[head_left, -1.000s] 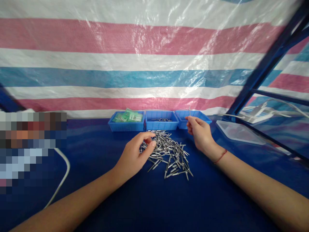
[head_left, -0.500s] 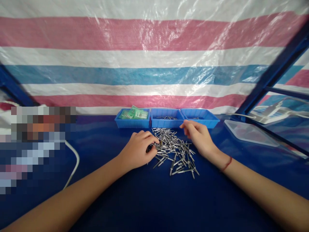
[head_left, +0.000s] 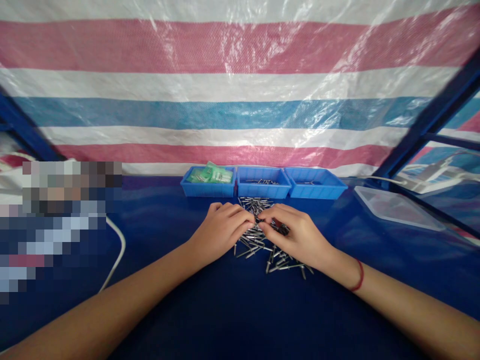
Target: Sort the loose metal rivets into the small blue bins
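Note:
Thin metal blind rivets (head_left: 253, 245) lie in a loose pile on the blue table, partly covered by both hands. My left hand (head_left: 225, 227) is over the pile's left side, thumb and forefinger pinched together. My right hand (head_left: 296, 232) comes in from the right, its thumb and forefinger tips drawn close and almost meeting the left fingertips. Something small and dark is between the fingertips, too hidden to name. Behind the pile stand three blue bins: the left bin (head_left: 206, 190) with green packets (head_left: 212, 173), the middle bin (head_left: 262, 191) and the right bin (head_left: 318, 192) with a few rivets.
A clear plastic lid (head_left: 397, 207) lies to the right, near a white power strip (head_left: 423, 177). On the left, a white cable (head_left: 122, 245) runs across the table beside a blurred-out area. A striped plastic sheet (head_left: 240, 115) hangs behind, between blue frame posts (head_left: 431, 115).
My right hand has moved left and down from near the bins to my left fingertips. My left hand has closed its thumb and forefinger and shifted slightly right.

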`<state>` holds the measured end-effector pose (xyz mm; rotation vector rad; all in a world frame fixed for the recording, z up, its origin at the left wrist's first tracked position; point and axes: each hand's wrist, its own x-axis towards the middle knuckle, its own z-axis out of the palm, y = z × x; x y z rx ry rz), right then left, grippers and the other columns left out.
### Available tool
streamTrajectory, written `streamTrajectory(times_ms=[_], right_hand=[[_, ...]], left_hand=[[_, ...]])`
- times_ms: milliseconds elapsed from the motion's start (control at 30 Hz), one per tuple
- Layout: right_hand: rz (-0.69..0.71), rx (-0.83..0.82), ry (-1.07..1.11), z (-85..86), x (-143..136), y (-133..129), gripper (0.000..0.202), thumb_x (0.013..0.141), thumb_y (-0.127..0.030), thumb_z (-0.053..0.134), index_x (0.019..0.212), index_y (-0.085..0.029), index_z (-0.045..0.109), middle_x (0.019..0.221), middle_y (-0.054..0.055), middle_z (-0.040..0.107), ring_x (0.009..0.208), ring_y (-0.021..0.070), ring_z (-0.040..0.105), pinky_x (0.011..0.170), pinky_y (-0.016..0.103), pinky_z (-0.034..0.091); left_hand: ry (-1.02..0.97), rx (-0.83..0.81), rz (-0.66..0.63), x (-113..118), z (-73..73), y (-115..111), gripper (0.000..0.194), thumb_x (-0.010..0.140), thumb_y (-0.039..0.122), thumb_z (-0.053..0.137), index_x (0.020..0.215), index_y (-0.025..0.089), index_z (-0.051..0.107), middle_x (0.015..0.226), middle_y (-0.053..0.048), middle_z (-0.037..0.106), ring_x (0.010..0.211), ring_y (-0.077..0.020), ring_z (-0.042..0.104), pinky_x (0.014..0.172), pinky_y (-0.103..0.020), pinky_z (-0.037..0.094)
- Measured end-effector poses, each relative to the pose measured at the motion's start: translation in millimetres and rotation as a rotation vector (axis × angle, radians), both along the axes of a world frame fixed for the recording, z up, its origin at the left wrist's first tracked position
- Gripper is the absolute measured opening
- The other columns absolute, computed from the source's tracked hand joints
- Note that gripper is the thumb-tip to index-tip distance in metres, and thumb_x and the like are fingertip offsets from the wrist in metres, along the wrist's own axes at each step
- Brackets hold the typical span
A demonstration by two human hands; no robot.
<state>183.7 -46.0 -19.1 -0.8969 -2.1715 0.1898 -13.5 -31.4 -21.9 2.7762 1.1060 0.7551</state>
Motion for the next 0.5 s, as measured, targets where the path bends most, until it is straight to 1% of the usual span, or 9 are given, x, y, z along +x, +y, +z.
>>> streamTrajectory(times_ms=[67,133,233,300,400,500], right_hand=[[0.022,-0.002,-0.003,-0.7,-0.5,0.6,0.009,0.085,-0.023,0.055,0.087,-0.017,0.062,0.078,0.004,0.064,0.075,0.0146,0.059,0.071,0.028,0.046],[0.052,-0.010,-0.003,-0.4,-0.9,-0.1,0.011,0.087,-0.022,0.053,0.087,-0.017,0.062,0.079,0.004,0.065,0.077,0.0147,0.059,0.073,0.028,0.046],[0.069,-0.017,0.010,0.7,-1.5,-1.7,0.013,0.089,-0.021,0.049,0.088,-0.017,0.062,0.079,0.004,0.066,0.077,0.0145,0.060,0.073,0.028,0.046],[0.056,-0.031,0.031,0.7,-2.2,-2.1,0.013,0.088,-0.020,0.049,0.085,-0.017,0.061,0.077,0.003,0.065,0.074,0.0139,0.059,0.071,0.027,0.046],[0.014,-0.085,0.068,-0.8,-3.1,-1.7,0.013,0.088,-0.020,0.049,0.081,-0.017,0.060,0.073,0.002,0.063,0.068,0.0124,0.057,0.066,0.025,0.045],[-0.020,-0.136,0.081,-2.0,-3.6,-1.7,0.014,0.087,-0.022,0.049,0.081,-0.017,0.060,0.070,0.001,0.061,0.064,0.0120,0.056,0.061,0.024,0.044]], left_hand=[[-0.096,-0.009,-0.018,2.3,2.1,-2.9,0.014,0.091,0.026,0.047,0.093,0.022,0.060,0.092,0.000,0.065,0.088,-0.0164,0.057,0.082,-0.034,0.034],[-0.234,-0.069,-0.009,4.6,3.1,-5.5,0.009,0.088,0.024,0.052,0.092,0.021,0.060,0.091,0.000,0.066,0.085,-0.0153,0.059,0.080,-0.031,0.039],[-0.455,-0.233,0.037,7.3,1.0,-7.5,0.011,0.082,0.022,0.058,0.093,0.021,0.058,0.090,0.000,0.066,0.078,-0.0131,0.061,0.073,-0.026,0.045],[-0.567,-0.335,0.054,8.7,-1.3,-7.6,0.015,0.081,0.024,0.061,0.095,0.020,0.057,0.090,0.000,0.066,0.078,-0.0128,0.062,0.072,-0.025,0.046],[-0.643,-0.414,0.059,10.3,-2.1,-7.0,0.014,0.082,0.027,0.060,0.094,0.020,0.058,0.088,0.000,0.067,0.081,-0.0136,0.063,0.075,-0.025,0.047],[-0.630,-0.406,0.071,10.9,1.1,-7.3,0.011,0.084,0.028,0.057,0.088,0.019,0.061,0.086,0.000,0.067,0.081,-0.0137,0.063,0.075,-0.025,0.046]])
